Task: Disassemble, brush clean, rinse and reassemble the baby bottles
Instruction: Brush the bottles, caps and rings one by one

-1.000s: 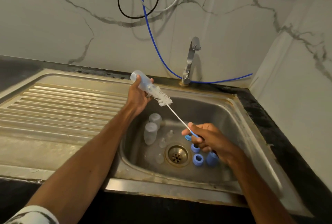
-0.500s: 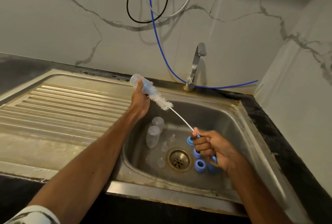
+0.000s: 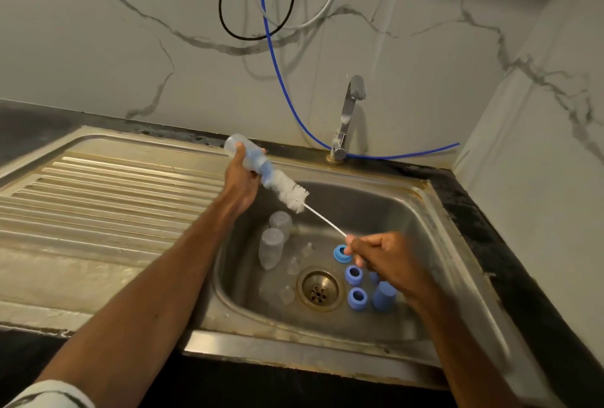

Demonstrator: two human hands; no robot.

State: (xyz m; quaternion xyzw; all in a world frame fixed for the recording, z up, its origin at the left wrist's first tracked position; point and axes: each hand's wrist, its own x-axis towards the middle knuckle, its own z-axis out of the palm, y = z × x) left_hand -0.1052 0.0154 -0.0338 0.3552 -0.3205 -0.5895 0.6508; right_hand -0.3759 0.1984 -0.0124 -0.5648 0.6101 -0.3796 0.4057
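The left hand grips a clear bottle tilted above the sink. The right hand is clenched on the brush, whose bristles sit partly inside the bottle's mouth.

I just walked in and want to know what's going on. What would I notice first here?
First, the two hands above the sink: the left hand holds a clear baby bottle tilted, while the right hand pushes a long white bottle brush into its mouth. Next, blue rings by the drain, and clear bottles to its left.
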